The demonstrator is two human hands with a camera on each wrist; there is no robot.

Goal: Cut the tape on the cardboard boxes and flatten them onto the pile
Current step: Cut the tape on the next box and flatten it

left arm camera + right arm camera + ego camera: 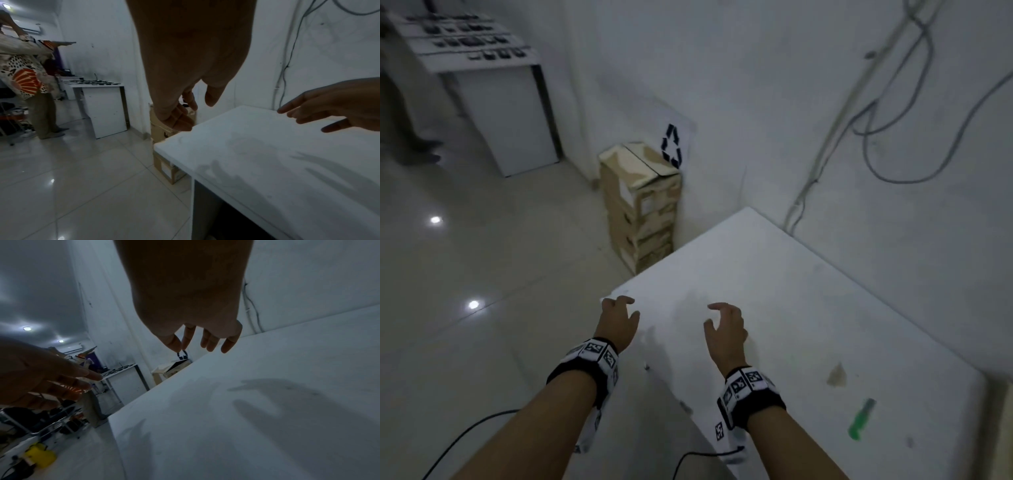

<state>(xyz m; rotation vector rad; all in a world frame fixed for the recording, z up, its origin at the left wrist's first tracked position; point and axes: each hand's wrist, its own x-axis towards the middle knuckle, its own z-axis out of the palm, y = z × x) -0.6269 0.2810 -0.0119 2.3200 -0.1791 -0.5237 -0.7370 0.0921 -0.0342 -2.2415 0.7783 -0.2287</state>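
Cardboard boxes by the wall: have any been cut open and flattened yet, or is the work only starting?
It looks barely started. The cardboard boxes stand stacked in the corner under a recycling sign, none visibly flattened. The left hand and right hand are empty, fingers loosely curled above the white table. The green cutter lies untouched. Cutting and flattening remain.

Both the left hand (618, 320) and the right hand (726, 325) hover with air beneath them over the near corner of the white bench (808, 308). Beyond that corner a stack of cardboard boxes (642, 205) stands on the floor against the wall. A green-handled cutter (861, 419) lies well to the right. Cables (887, 102) hang on the wall behind the bench.
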